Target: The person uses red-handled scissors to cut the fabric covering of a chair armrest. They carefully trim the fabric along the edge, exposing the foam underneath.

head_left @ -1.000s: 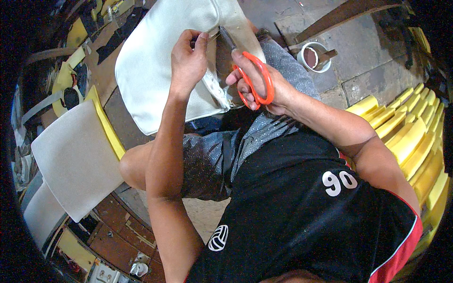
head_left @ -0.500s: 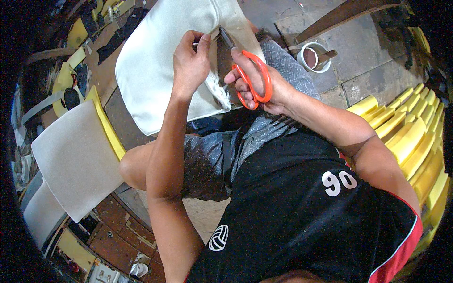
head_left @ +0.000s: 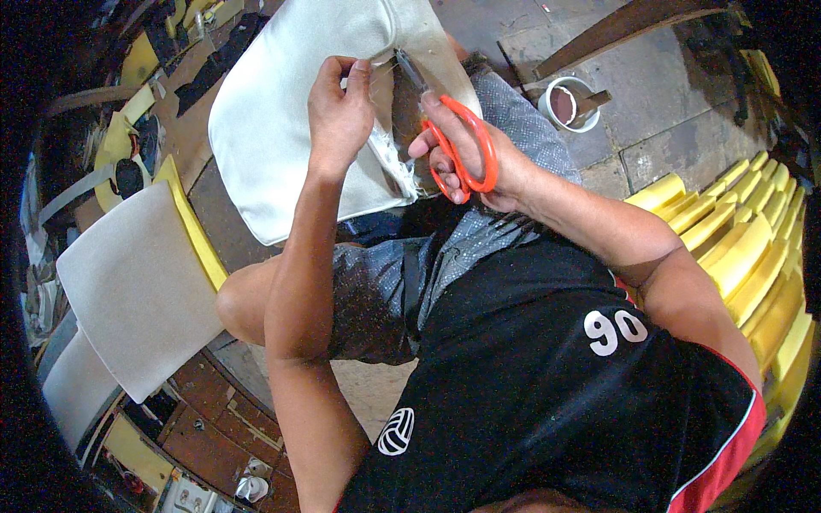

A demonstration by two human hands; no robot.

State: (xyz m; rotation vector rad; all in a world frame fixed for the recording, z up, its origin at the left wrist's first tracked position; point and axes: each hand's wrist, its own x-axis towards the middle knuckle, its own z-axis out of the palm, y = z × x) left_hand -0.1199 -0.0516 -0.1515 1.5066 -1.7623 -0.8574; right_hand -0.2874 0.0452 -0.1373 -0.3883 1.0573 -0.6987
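Observation:
My right hand (head_left: 479, 158) grips a pair of scissors (head_left: 481, 145) by its orange loop handles. The metal blades point up and left, over the inner edge of a pale, fabric-covered cushion panel (head_left: 265, 128) propped across my knees. My left hand (head_left: 342, 115) is closed in a pinch just left of the blades, above the panel. What lies between its thumb and forefinger is too small to make out. Below the hands the panel's raw edge (head_left: 395, 167) is frayed white, beside a brown bare section.
Another pale padded panel (head_left: 141, 291) with a yellow foam edge stands at my left. A white bucket (head_left: 571, 103) holding a stick and dark contents sits on the tiled floor. Yellow foam pieces (head_left: 753, 239) are stacked at right. Scraps and tools (head_left: 120, 154) clutter the left.
My left hand has drawn slightly left, away from the scissor tips. The scissors have shifted a little to the right. The cushion panel stays in place.

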